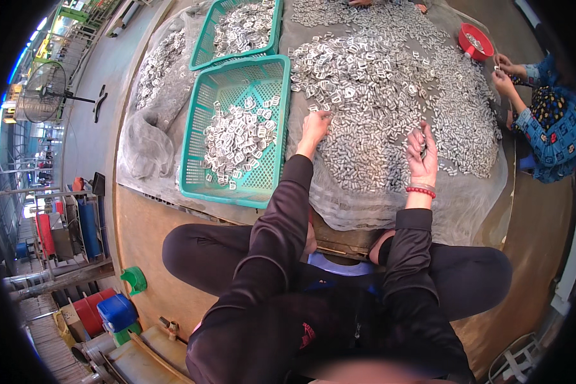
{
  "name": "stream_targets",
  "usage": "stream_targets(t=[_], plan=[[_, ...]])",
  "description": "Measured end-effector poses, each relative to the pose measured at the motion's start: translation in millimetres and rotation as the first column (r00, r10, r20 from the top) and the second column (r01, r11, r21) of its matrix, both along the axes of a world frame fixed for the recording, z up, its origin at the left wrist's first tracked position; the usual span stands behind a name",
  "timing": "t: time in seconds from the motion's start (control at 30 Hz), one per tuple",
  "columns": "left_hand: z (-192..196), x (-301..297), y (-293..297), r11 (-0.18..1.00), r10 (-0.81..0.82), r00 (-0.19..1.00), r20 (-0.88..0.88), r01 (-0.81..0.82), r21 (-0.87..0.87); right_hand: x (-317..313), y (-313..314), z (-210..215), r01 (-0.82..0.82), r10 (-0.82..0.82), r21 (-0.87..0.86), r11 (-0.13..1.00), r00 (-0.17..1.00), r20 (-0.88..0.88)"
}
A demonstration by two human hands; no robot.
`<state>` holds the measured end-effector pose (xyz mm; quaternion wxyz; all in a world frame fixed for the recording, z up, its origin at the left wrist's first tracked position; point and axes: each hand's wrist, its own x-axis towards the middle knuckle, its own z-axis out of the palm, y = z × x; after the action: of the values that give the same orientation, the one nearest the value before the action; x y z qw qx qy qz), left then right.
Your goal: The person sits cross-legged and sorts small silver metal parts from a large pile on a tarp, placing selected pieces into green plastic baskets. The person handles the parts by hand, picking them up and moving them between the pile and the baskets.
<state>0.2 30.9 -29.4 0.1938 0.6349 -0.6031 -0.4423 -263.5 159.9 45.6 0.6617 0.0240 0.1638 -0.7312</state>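
Observation:
A broad layer of small silver metal pieces (358, 153) covers the mesh-draped table in front of me. Flat metal buckles with slots (329, 70) lie heaped toward its upper left. My left hand (314, 130) is at the left edge of the heap, fingertips pinched together beside some buckles; what they grip is too small to make out. Palm up over the pieces, my right hand (422, 157) has its fingers curled in, with small grey metal pieces seeming to show in them. Just left of my left hand stands a green plastic basket (191, 150) partly filled with loose buckles (237, 141).
Behind that basket is another green basket (201, 54) of buckles. Grey mesh (148, 144) bunches at the left. On the right, a co-worker's hands (504, 73) handle a small piece near a red bowl (483, 48). A fan (41, 93) stands far left.

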Motion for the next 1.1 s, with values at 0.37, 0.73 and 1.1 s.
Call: stream_targets(t=[0.37,0.73,1.1], plan=[[-40.9,-40.0,-12.4,0.966,-0.093,0.948,0.304,0.16,-0.202,-65.4,-8.1,-95.8,0.339,0.571,0.566,0.751,0.097,-0.815],[24.2,-18.1,11.2,0.873,0.372,0.275,-0.886,0.221,0.435,-23.7,-28.5,-137.7,0.263,0.471,0.405,0.875,-0.277,-0.838],[37.3,-99.3,82.5,0.66,0.626,0.216,-0.75,0.366,0.656,7.2,-25.3,-9.7,0.06,0.128,0.187,0.98,0.528,-0.84]])
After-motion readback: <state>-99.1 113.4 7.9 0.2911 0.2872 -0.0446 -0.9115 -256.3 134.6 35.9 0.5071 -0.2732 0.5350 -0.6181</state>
